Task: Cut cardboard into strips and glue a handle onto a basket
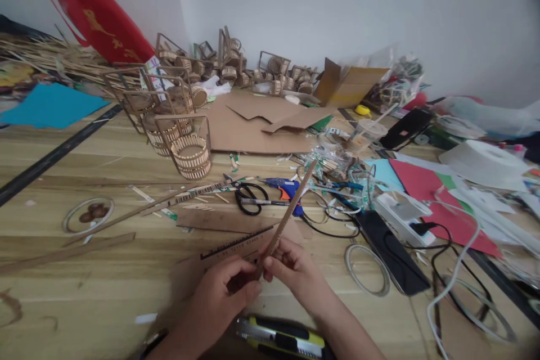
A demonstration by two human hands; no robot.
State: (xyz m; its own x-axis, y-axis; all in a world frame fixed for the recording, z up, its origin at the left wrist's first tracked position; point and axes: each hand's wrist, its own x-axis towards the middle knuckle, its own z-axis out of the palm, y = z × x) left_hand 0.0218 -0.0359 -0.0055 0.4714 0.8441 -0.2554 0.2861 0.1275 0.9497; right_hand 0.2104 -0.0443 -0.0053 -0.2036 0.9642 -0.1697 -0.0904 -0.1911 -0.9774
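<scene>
Both of my hands grip a narrow cardboard strip (291,208) that slants up and to the right. My left hand (225,289) closes around its lower end, and my right hand (291,267) pinches it a little higher. Beneath them lies a piece of cardboard (240,244) with printed marks. A yellow and black utility knife (280,337) rests just in front of my wrists. Beyond the strip are black-handled scissors (251,198) and a blue glue gun (284,187).
Small handled baskets (190,156) stand at the back left, near flat cardboard sheets (253,138). A tape ring (368,270) and a phone (392,253) lie to the right, beside a power strip (405,216) with cables. Another ring (70,216) surrounds brown round pieces (93,212) at left.
</scene>
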